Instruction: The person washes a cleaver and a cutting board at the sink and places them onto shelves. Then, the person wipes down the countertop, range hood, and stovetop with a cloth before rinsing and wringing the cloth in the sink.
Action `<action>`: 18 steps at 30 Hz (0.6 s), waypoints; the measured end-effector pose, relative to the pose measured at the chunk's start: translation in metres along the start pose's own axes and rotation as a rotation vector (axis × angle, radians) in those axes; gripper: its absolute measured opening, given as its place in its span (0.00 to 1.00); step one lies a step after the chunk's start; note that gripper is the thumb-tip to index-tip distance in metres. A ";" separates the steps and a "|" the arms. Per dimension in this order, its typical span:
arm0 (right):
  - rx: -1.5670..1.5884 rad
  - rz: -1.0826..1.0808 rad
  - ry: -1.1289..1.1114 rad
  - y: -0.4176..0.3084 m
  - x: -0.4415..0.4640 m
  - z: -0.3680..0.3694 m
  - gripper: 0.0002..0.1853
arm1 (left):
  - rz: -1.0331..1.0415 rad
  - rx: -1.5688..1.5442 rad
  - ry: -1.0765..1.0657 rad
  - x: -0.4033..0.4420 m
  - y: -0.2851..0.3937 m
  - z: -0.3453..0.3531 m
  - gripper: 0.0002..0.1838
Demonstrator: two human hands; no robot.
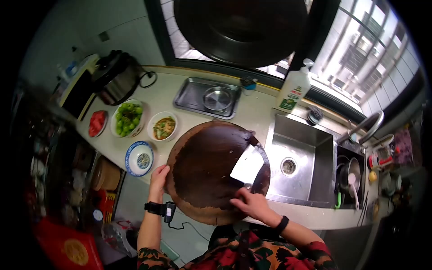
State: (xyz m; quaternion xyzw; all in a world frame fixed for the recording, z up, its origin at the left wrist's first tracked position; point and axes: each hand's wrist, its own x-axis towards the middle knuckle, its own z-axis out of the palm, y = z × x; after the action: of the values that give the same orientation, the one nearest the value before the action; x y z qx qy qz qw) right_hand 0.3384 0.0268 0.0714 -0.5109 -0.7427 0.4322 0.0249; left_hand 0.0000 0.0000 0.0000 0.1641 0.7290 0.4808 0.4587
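A large round dark chopping board lies on the counter, its near edge reaching past the counter front. My left hand rests against the board's left edge, thumb up on the rim and the other fingers mostly hidden. On the board's right side lies a cleaver with a broad bright blade. My right hand is at the cleaver's near end, fingers curled by its handle, which is largely hidden. How firmly the fingers close on the handle cannot be made out.
Left of the board stand a blue-rimmed bowl, a bowl of food, green fruit and red food. Behind are a metal tray and a rice cooker. A sink and soap bottle are right.
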 end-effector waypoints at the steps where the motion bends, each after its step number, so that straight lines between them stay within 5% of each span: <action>1: 0.076 0.043 0.096 0.010 -0.017 -0.006 0.15 | -0.040 0.018 -0.025 -0.013 0.009 0.002 0.22; 3: 0.350 0.011 0.265 0.042 -0.007 -0.015 0.11 | -0.035 -0.024 -0.081 0.003 0.034 0.017 0.18; 11: 0.645 0.012 0.757 0.066 0.000 0.008 0.23 | -0.003 -0.062 -0.125 0.008 0.014 0.015 0.16; 15: 0.636 0.009 0.687 0.081 0.012 0.008 0.24 | -0.090 -0.321 -0.221 -0.037 0.051 0.046 0.19; 18: 0.873 0.024 0.683 0.089 0.017 -0.003 0.24 | 0.076 -0.284 -0.234 -0.064 0.059 0.048 0.17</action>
State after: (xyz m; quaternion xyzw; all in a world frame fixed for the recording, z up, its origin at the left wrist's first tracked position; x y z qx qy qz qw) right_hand 0.3972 0.0508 0.0071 -0.5728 -0.4383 0.5099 0.4688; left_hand 0.0612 0.0115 0.0768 0.1797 0.5886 0.5736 0.5406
